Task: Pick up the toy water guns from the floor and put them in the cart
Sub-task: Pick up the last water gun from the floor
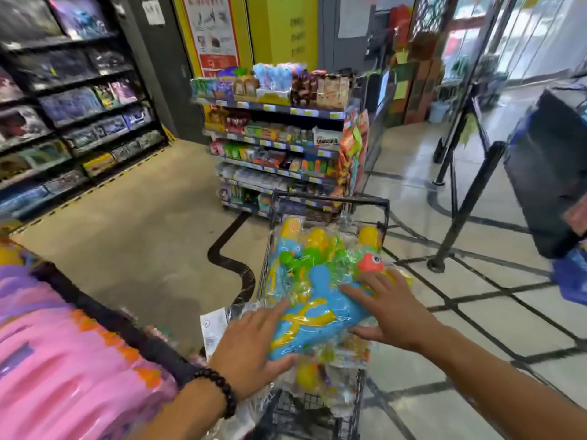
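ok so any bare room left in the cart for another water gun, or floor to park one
The cart is crowded: bagged water guns heap above its rim, both the left hand and right hand flat on top. Bare floor lies left of the cart, between the dark shelves and snack rack.

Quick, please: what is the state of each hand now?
Left hand: open, fingers spread, pressing on the blue water gun.
Right hand: open, lying flat on the same toy.
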The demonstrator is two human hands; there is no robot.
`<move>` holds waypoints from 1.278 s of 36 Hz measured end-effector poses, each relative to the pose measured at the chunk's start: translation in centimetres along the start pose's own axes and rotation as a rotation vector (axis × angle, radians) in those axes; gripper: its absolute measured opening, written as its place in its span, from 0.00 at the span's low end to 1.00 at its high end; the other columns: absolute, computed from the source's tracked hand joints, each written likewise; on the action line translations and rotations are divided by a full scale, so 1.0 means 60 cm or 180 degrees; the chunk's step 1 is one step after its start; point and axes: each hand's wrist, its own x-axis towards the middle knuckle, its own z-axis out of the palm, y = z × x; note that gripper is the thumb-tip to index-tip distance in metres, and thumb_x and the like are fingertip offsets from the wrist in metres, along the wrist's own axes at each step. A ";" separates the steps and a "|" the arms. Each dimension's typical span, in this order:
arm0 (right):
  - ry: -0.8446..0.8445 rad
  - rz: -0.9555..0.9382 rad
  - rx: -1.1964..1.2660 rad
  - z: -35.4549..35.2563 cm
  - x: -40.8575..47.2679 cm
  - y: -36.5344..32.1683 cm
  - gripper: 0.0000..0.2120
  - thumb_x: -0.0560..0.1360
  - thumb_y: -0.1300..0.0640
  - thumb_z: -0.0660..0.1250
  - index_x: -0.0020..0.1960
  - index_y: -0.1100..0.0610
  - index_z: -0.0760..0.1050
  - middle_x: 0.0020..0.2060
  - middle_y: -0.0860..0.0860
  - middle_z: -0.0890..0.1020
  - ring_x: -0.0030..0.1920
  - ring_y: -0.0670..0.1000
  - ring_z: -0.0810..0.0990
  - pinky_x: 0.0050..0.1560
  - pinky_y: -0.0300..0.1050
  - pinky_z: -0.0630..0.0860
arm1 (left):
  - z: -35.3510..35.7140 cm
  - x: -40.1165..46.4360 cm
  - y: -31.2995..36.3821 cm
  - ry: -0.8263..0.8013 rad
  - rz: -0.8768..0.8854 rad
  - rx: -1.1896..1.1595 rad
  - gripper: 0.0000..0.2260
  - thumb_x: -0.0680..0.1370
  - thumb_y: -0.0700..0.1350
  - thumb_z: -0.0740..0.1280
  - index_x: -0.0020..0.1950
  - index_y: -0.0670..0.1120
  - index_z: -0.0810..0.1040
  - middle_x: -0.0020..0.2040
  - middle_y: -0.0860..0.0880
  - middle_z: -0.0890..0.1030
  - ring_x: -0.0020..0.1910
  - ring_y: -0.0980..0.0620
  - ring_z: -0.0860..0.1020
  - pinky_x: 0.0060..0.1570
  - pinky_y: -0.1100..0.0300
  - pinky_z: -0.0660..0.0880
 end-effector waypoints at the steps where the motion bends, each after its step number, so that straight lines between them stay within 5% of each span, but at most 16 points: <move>1: -0.0049 -0.0042 0.0005 0.007 0.015 0.016 0.38 0.71 0.26 0.65 0.76 0.42 0.67 0.66 0.52 0.75 0.68 0.57 0.73 0.71 0.68 0.64 | 0.005 0.015 0.000 0.0003 -0.0050 -0.0015 0.42 0.74 0.76 0.56 0.81 0.63 0.43 0.73 0.57 0.69 0.69 0.54 0.68 0.69 0.53 0.67; 14: -0.0556 -0.0371 -0.0238 0.062 0.192 0.184 0.40 0.71 0.27 0.65 0.78 0.39 0.60 0.68 0.51 0.72 0.70 0.57 0.72 0.72 0.70 0.63 | 0.084 0.214 -0.032 0.0117 -0.0447 -0.0293 0.42 0.74 0.74 0.55 0.82 0.60 0.40 0.75 0.54 0.67 0.73 0.49 0.66 0.72 0.48 0.65; 29: -0.1189 -0.1258 -0.0551 0.160 0.390 0.318 0.42 0.67 0.28 0.72 0.76 0.40 0.64 0.69 0.52 0.75 0.70 0.59 0.74 0.67 0.74 0.67 | 0.200 0.349 0.010 0.0358 -0.1582 -0.0529 0.41 0.75 0.75 0.52 0.79 0.60 0.34 0.76 0.56 0.62 0.74 0.51 0.62 0.70 0.47 0.66; 37: -0.1546 -0.1513 -0.0436 0.224 0.440 0.386 0.41 0.68 0.31 0.73 0.76 0.38 0.61 0.72 0.51 0.73 0.72 0.60 0.71 0.66 0.75 0.67 | 0.261 0.413 0.077 0.0466 -0.2071 -0.0576 0.43 0.71 0.77 0.44 0.74 0.62 0.21 0.76 0.56 0.64 0.74 0.50 0.65 0.70 0.48 0.68; 43: -0.1616 -0.1486 -0.0328 0.290 0.431 0.407 0.44 0.66 0.33 0.76 0.77 0.39 0.61 0.73 0.51 0.72 0.72 0.60 0.72 0.63 0.70 0.72 | 0.327 0.433 0.096 0.0487 -0.2369 -0.0432 0.42 0.72 0.75 0.52 0.80 0.62 0.37 0.69 0.53 0.73 0.66 0.46 0.73 0.61 0.47 0.74; 46: -0.1523 -0.1442 -0.0272 0.310 0.420 0.408 0.45 0.63 0.33 0.78 0.75 0.41 0.66 0.71 0.52 0.74 0.70 0.61 0.73 0.61 0.70 0.74 | 0.336 0.437 0.102 0.0299 -0.2393 -0.0321 0.39 0.74 0.74 0.52 0.79 0.63 0.38 0.74 0.54 0.69 0.70 0.48 0.70 0.64 0.48 0.72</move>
